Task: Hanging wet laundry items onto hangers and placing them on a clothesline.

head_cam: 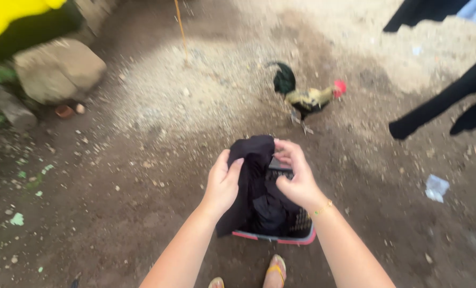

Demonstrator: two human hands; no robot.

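Observation:
Both my hands hold a black garment (255,160) lifted above a dark laundry basket with a red rim (280,239) on the dirt ground. My left hand (223,181) grips the cloth's left edge, thumb over the fabric. My right hand (296,173), with a thin gold bracelet on the wrist, pinches the cloth's right side. More dark clothing lies inside the basket. My sandalled foot (276,268) shows just below the basket.
A rooster (304,98) with a red comb walks on the gravel just beyond the basket. Black clothes (451,101) hang at the right. A large stone (56,69) and plants sit at the left, a thin stick (181,29) stands behind, and a plastic scrap (436,188) lies on the right.

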